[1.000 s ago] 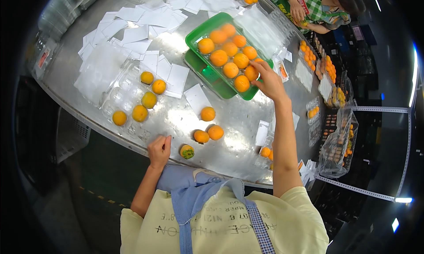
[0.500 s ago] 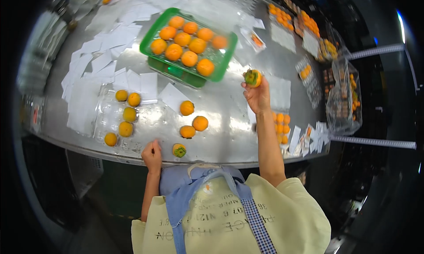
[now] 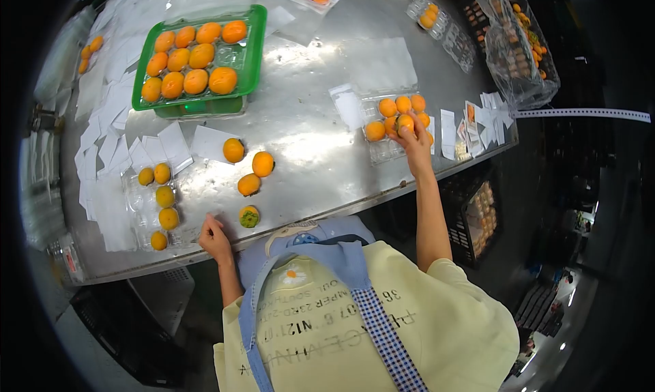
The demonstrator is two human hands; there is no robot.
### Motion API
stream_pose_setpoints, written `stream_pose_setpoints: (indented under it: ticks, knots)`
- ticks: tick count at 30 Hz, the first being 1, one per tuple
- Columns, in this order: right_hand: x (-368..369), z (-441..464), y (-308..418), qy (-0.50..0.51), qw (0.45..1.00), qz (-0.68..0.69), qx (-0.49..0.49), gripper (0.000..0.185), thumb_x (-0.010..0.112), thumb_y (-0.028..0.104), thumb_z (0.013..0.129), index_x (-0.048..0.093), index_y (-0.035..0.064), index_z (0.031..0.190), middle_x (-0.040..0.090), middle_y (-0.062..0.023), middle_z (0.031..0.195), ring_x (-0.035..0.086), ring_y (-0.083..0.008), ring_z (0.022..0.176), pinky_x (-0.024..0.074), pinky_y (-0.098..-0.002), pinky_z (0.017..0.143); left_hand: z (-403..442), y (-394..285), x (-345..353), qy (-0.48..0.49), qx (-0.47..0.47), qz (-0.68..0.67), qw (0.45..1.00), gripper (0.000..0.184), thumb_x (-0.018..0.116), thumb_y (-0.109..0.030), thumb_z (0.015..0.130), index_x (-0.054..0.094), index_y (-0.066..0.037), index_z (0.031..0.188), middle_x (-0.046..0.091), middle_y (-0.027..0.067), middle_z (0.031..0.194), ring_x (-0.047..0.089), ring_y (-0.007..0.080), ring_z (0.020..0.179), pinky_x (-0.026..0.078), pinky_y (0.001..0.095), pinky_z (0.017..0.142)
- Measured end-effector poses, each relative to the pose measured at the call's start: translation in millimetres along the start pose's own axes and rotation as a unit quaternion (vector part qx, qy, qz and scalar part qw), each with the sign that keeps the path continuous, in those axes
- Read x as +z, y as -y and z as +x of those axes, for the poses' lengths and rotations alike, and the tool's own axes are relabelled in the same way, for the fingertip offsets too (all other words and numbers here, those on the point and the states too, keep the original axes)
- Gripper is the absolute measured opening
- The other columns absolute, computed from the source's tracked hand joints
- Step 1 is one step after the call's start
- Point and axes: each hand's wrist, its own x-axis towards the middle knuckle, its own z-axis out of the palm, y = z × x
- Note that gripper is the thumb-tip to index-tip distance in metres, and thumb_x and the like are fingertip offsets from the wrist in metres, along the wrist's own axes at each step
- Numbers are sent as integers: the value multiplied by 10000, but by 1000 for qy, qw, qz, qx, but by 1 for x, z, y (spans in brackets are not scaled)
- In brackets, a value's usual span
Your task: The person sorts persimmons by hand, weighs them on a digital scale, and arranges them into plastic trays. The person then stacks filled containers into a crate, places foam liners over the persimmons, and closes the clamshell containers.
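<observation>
My right hand point(image 3: 414, 146) is closed on a persimmon point(image 3: 405, 124), held over a clear plastic tray point(image 3: 379, 153) at the right of the table. Several orange persimmons sit in that tray, partly hidden by my fingers. At the front edge my left hand point(image 3: 215, 239) is loosely curled, with nothing visible in it. Near it lies a persimmon with its green calyx showing point(image 3: 249, 216). Behind that one are three loose persimmons. To the left, another clear tray point(image 3: 140, 204) carries several yellower persimmons along its right side.
A green crate point(image 3: 254, 57) bears a clear tray of persimmons at the back left. White paper slips point(image 3: 109, 133) are scattered on the left, more cards point(image 3: 486, 122) on the right. A plastic-lined crate point(image 3: 529, 78) stands beyond the right edge, a black crate point(image 3: 471, 221) below it.
My right hand has carried the persimmon from mid-table to the right-hand tray, and its calyx no longer shows. My left hand stays by the front edge. The view has turned rightward.
</observation>
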Motion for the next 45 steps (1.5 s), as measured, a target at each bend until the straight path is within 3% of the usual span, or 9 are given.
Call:
stream_pose_setpoints:
  ticks: [3, 6, 20, 23, 28, 31, 41, 44, 45]
  knots:
    - [-24, -16, -16, 8, 977, -203, -70, 535, 711, 124, 788, 494, 36, 1268, 569, -110, 1176, 546, -275, 1101, 452, -385, 919, 0, -1, 2, 5, 2, 10, 1000, 468, 495, -262, 972, 455, -19, 574, 417, -9, 537, 342, 68, 538, 283, 258, 506]
    - [-14, -32, -26, 13, 865, -454, -215, 512, 772, 145, 683, 580, 38, 1146, 597, -126, 1143, 521, -313, 1076, 405, -385, 940, 1, 2, 2, 5, 1, 18, 1000, 471, 494, -268, 972, 462, -14, 576, 416, -10, 533, 344, 69, 533, 282, 258, 502]
    - [-27, -35, -49, -62, 851, -458, -250, 405, 756, 151, 720, 593, 21, 1067, 594, -131, 1022, 549, -293, 938, 438, -373, 835, -1, -1, 5, 1, 10, 44, 999, 481, 483, -278, 976, 476, -8, 578, 427, 0, 521, 351, 75, 516, 277, 265, 491]
    - [-64, -26, -50, -151, 845, -449, -247, 359, 728, 189, 756, 601, 27, 1050, 611, -130, 973, 573, -302, 888, 443, -387, 799, -2, -2, 5, 1, 3, 29, 1000, 488, 477, -280, 981, 465, -15, 572, 416, -3, 518, 336, 71, 515, 266, 263, 489]
    - [-115, -6, -44, -272, 819, -496, -96, 398, 705, 276, 800, 612, 13, 1084, 585, -150, 981, 575, -311, 893, 455, -377, 800, -1, -1, 6, 0, 7, 41, 999, 494, 478, -290, 981, 457, -19, 569, 408, -6, 517, 327, 69, 516, 260, 265, 486]
    - [-130, 3, -48, -194, 806, -558, -39, 433, 699, 306, 808, 610, 7, 1108, 580, -165, 1020, 580, -311, 917, 463, -370, 809, -2, -2, 6, 0, 9, 45, 999, 495, 480, -292, 980, 459, -17, 570, 407, -6, 517, 328, 70, 516, 260, 266, 485]
    - [-131, 2, -42, -197, 838, -507, -49, 533, 768, 212, 744, 532, -9, 1167, 587, -131, 1039, 608, -245, 884, 488, -347, 780, 0, 5, 3, 2, 10, 41, 999, 479, 498, -303, 969, 487, -24, 580, 418, -20, 523, 336, 62, 512, 272, 245, 485]
    - [-114, 0, -42, -203, 936, -239, -157, 549, 737, 66, 759, 479, -3, 1239, 562, -112, 1136, 596, -211, 990, 485, -317, 859, 4, 5, -1, 9, -116, -80, 990, 309, 520, -258, 959, 588, -32, 759, 492, -22, 624, 366, 43, 519, 300, 206, 493]
    - [-97, -5, -32, -162, 964, -157, -143, 555, 717, 23, 761, 467, -3, 1256, 546, -110, 1170, 581, -209, 1028, 473, -315, 891, 4, -9, 1, 41, -92, -94, 991, 236, 526, -237, 954, 592, -36, 848, 511, -19, 672, 387, 41, 536, 315, 195, 502]
